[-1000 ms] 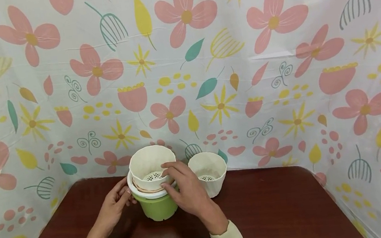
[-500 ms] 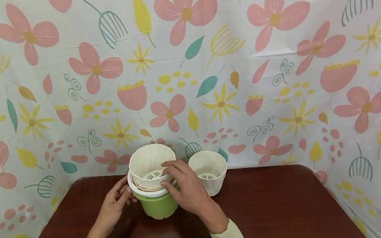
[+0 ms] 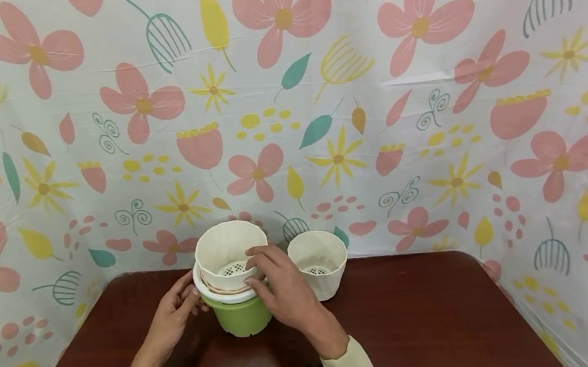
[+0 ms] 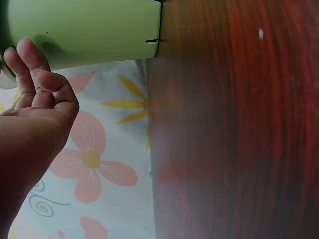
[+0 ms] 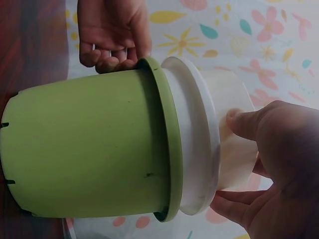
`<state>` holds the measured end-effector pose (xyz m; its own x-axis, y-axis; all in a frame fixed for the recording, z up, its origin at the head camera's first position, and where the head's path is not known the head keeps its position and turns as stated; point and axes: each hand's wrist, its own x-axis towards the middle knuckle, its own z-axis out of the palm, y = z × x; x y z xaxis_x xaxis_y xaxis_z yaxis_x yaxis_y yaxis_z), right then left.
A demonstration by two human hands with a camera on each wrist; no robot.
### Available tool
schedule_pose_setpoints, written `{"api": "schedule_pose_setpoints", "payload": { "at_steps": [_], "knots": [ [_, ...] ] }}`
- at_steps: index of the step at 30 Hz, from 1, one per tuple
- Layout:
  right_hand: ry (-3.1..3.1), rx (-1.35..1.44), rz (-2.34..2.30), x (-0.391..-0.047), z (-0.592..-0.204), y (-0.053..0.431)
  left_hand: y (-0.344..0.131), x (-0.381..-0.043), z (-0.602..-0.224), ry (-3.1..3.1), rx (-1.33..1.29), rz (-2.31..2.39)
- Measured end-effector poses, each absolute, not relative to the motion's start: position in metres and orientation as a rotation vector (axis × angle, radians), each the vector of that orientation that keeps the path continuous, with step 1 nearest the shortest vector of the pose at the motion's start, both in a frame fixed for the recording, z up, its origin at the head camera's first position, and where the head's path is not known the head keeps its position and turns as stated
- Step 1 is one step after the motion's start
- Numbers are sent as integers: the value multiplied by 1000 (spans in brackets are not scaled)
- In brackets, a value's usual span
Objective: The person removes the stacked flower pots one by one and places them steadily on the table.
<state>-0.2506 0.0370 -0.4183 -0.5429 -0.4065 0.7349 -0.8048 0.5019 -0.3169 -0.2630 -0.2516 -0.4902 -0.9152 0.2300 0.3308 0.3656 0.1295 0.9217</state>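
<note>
A stack of flower pots stands on the table in the head view. At its bottom is a green pot (image 3: 242, 321), with a white-rimmed pot (image 3: 231, 297) nested in it. A thin peach rim shows above that, and a cream fluted pot (image 3: 218, 260) with a perforated base sits on top. My right hand (image 3: 288, 291) pinches the cream pot's near right rim, fingers inside and thumb outside. At the stack's left side, my left hand (image 3: 170, 318) holds the rim; the right wrist view shows its fingers curled by the green pot's rim (image 5: 172, 149).
Another cream fluted pot (image 3: 335, 273) stands upright just right of the stack, partly behind my right hand. The dark red-brown table (image 3: 426, 320) ends at a flower-patterned cloth backdrop (image 3: 362, 199) behind and on both sides.
</note>
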Motion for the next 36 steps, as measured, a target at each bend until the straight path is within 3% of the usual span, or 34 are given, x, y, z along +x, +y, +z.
{"api": "schedule_pose_setpoints", "payload": {
  "at_steps": [36],
  "knots": [
    [-2174, 941, 823, -248, -420, 31, -251, -262, -489, -2282, -602, -1911]
  ]
}}
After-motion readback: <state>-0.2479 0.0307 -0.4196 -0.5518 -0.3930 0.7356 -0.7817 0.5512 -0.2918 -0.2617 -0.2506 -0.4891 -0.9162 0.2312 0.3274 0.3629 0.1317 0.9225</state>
